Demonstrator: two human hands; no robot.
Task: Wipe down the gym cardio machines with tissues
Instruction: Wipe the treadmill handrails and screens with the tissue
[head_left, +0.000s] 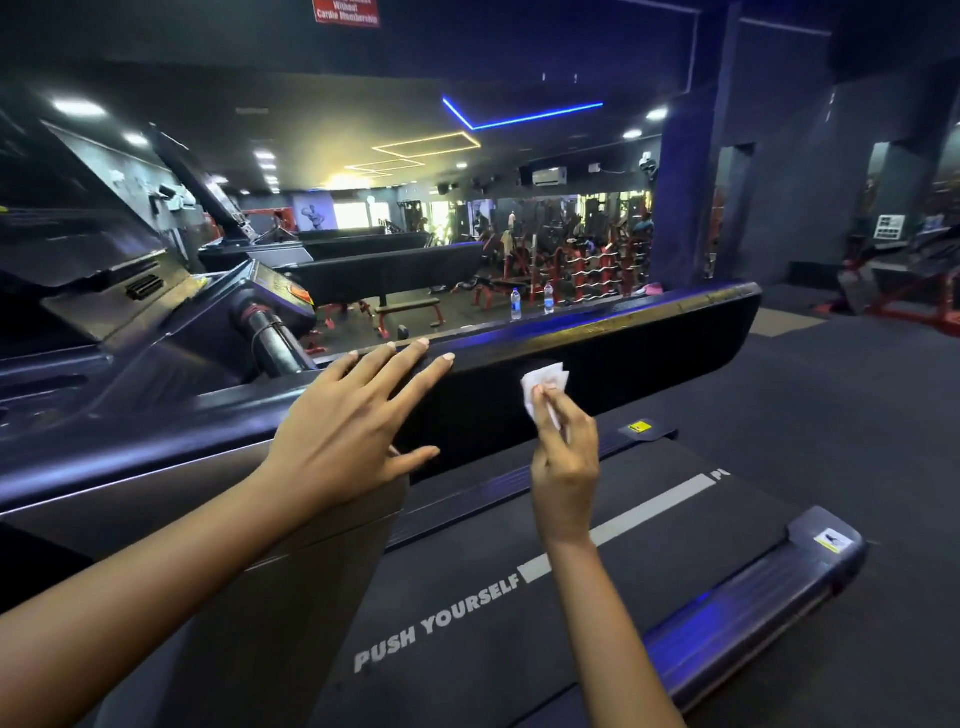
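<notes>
Clearly the job is mid-way on this treadmill: the side handrail (597, 338) is under the tissue now, while the console (270, 291) at far left, the belt (519, 597) printed "PUSH YOURSELF" and the machines beyond show no sign either way. The left hand (353, 421) lies flat on the rail, fingers spread. Just to its right, the right hand (563, 452) pinches a folded white tissue (543, 382) against the rail's dark side face, wrist raised.
</notes>
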